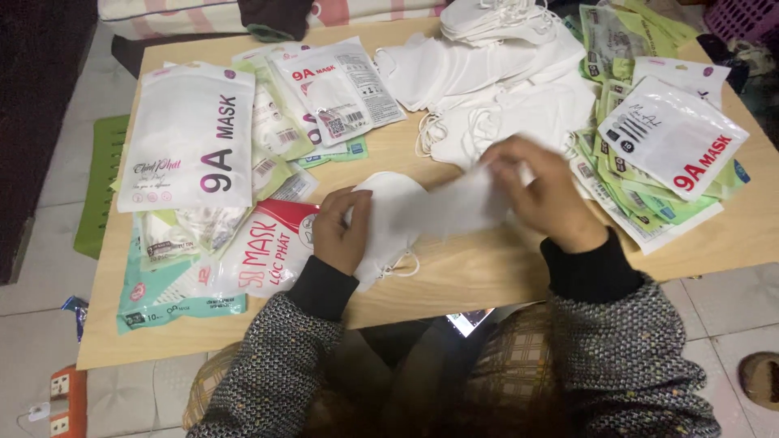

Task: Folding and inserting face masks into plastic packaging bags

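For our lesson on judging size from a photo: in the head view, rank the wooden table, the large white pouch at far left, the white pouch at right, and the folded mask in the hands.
1. Wooden table
2. Large white pouch at left
3. White pouch at right
4. Folded white mask, though the left hand and right hand hide part of it, making its rank unsure.

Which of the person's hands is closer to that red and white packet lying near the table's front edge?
The left. The left hand lies right beside the red and white packet, at its right edge, gripping a white mask. The right hand is farther off, across the mask, toward the green packets.
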